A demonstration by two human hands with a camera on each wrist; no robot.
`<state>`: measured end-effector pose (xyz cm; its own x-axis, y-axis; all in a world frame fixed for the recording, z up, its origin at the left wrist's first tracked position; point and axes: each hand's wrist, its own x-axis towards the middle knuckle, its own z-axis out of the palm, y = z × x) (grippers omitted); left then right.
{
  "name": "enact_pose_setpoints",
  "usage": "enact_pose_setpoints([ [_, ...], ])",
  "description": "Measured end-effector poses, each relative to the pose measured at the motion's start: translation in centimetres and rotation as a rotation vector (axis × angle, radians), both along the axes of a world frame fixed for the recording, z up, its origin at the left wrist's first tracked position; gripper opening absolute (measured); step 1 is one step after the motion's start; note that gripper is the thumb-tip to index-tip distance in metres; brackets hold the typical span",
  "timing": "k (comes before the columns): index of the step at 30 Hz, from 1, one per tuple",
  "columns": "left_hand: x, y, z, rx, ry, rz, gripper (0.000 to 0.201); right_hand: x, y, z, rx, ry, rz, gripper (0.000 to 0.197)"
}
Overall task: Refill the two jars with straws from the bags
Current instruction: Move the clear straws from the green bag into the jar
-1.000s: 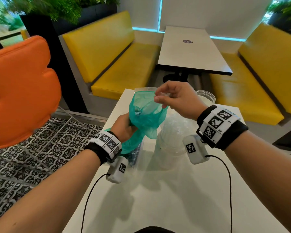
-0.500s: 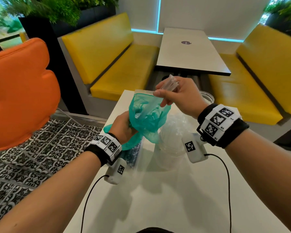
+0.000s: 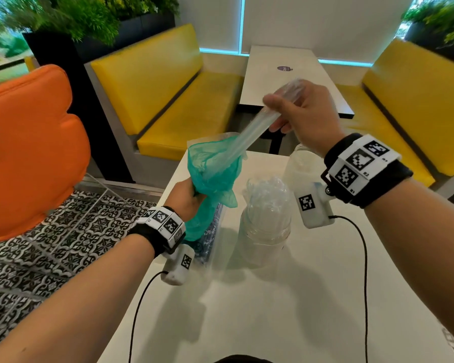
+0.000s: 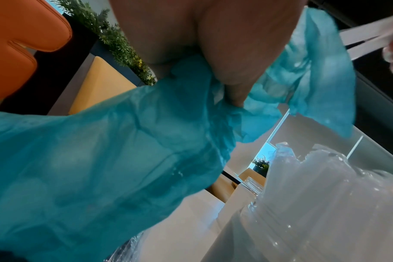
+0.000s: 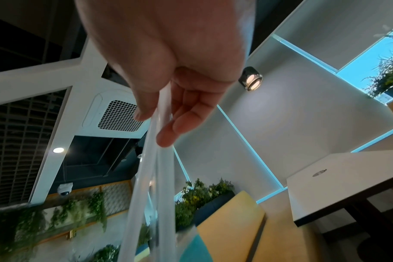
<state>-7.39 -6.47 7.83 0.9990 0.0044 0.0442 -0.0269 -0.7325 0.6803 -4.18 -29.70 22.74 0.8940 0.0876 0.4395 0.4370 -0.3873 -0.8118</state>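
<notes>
My left hand (image 3: 185,197) grips a teal plastic bag (image 3: 212,174) around its middle and holds it upright at the white table's left edge. My right hand (image 3: 296,111) pinches a small bunch of clear wrapped straws (image 3: 249,132) and holds them slanting up out of the bag's mouth. In the right wrist view the straws (image 5: 155,177) run down from my thumb and fingers (image 5: 182,124). In the left wrist view my fingers (image 4: 231,74) clamp the teal bag (image 4: 105,159). A clear jar (image 3: 265,224) packed with wrapped straws stands to the right of the bag. A second clear jar (image 3: 298,169) stands behind it, partly hidden by my right wrist.
A flat clear bag (image 3: 211,237) of straws lies on the white table (image 3: 273,310) under the teal bag. Yellow benches (image 3: 184,100) and another table (image 3: 286,79) stand beyond. An orange chair (image 3: 29,153) is at the left, over a patterned floor.
My right hand has risen from the bag's mouth, drawing the straws up and to the right until most of their length is out. My left hand has kept its hold on the bag.
</notes>
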Motion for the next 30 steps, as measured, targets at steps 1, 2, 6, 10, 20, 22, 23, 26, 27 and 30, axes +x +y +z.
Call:
enact_pose_setpoints([
  [1, 0.1, 0.1, 0.0, -0.001, 0.005, 0.013, 0.023, 0.1, -0.3, 0.5, 0.026, -0.014, -0.028, 0.03],
  [2, 0.3, 0.2, -0.1, -0.003, 0.007, 0.031, 0.023, 0.1, -0.7, 0.9, 0.051, -0.028, -0.053, 0.029],
  [6, 0.8, 0.1, 0.1, 0.016, 0.041, 0.129, 0.028, 0.0, -2.1, 2.2, 0.074, -0.08, -0.146, 0.033],
  [10, 1.1, 0.1, 0.5, 0.028, 0.044, 0.196, 0.033, -0.5, -3.6, 3.2, 0.068, -0.096, -0.215, 0.038],
  [20, 1.0, -3.5, 1.6, 0.049, 0.01, 0.135, 0.034, -1.7, -3.3, 2.1, -0.363, 0.008, -0.191, 0.03],
  [22, 0.9, -4.0, 1.8, 0.051, -0.01, 0.116, 0.034, -1.9, -2.8, 1.3, -0.409, -0.03, -0.169, 0.028],
  [23, 0.8, -4.1, 1.9, 0.048, -0.014, 0.111, 0.034, -1.9, -2.6, 0.9, -0.43, -0.054, -0.166, 0.028],
  [26, 0.5, -4.1, 1.9, 0.031, -0.016, 0.111, 0.035, -1.9, -2.2, 0.3, -0.479, -0.115, -0.182, 0.027],
  [27, 0.5, -4.1, 1.9, 0.027, -0.018, 0.111, 0.035, -1.9, -2.0, 0.2, -0.469, -0.128, -0.17, 0.027],
  [30, 0.2, -4.1, 1.9, 0.016, -0.016, 0.103, 0.035, -1.8, -1.9, 0.1, -0.403, -0.102, -0.126, 0.028],
])
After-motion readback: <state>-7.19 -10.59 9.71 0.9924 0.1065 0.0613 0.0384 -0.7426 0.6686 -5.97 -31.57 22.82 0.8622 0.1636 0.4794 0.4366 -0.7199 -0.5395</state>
